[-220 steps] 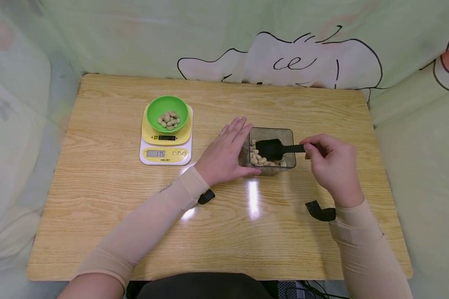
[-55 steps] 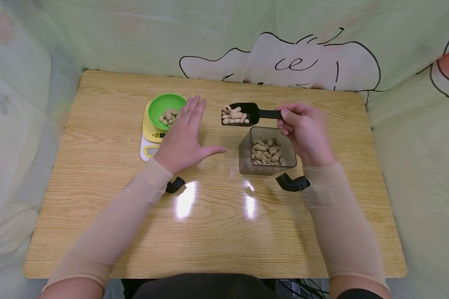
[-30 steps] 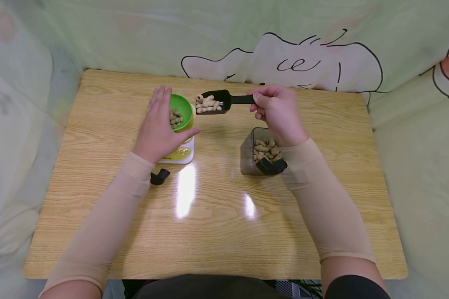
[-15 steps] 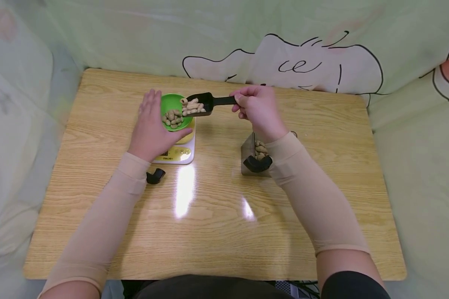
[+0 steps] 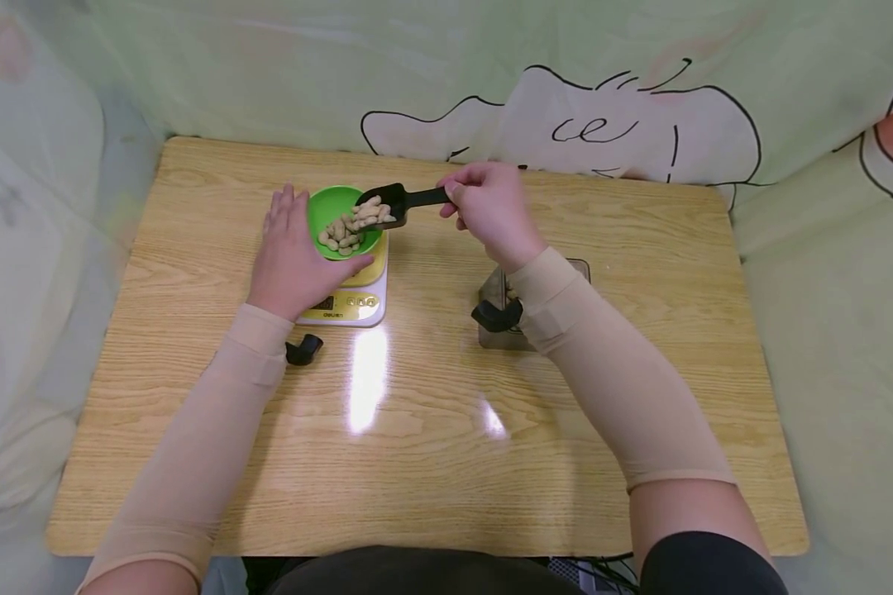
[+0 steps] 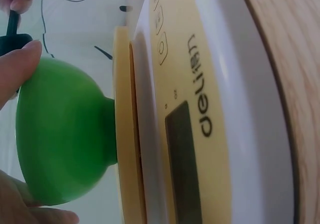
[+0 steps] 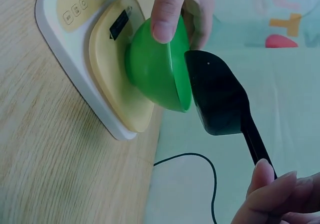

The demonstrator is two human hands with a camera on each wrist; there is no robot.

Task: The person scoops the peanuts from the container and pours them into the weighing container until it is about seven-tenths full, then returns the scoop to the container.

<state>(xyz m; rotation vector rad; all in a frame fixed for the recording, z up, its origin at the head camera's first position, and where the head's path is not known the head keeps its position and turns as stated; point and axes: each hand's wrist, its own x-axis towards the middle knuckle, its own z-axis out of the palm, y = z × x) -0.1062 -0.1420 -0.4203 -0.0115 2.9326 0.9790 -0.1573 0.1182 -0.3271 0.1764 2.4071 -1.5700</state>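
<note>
A green bowl (image 5: 332, 202) holding peanuts (image 5: 340, 238) stands on a yellow and white kitchen scale (image 5: 346, 314). My left hand (image 5: 288, 263) holds the bowl from the left, thumb on its near side and fingers on the other, as the left wrist view shows around the bowl (image 6: 65, 129). By its handle, my right hand (image 5: 494, 213) pinches a black scoop (image 5: 393, 201), tilted with its lip over the bowl's right side. Peanuts (image 5: 373, 212) lie at the scoop's mouth. In the right wrist view the scoop (image 7: 220, 97) is seen from underneath, close to the rim.
A clear grey container (image 5: 491, 337) with peanuts stands right of the scale, mostly hidden under my right forearm. The wooden table (image 5: 417, 471) reaches back to a printed curtain (image 5: 268, 74). A dark cable (image 7: 212, 184) shows behind in the right wrist view.
My right hand has carried the loaded scoop from the container leftward over the bowl and tipped it. The left hand has moved from the container to the bowl and taken hold of it.
</note>
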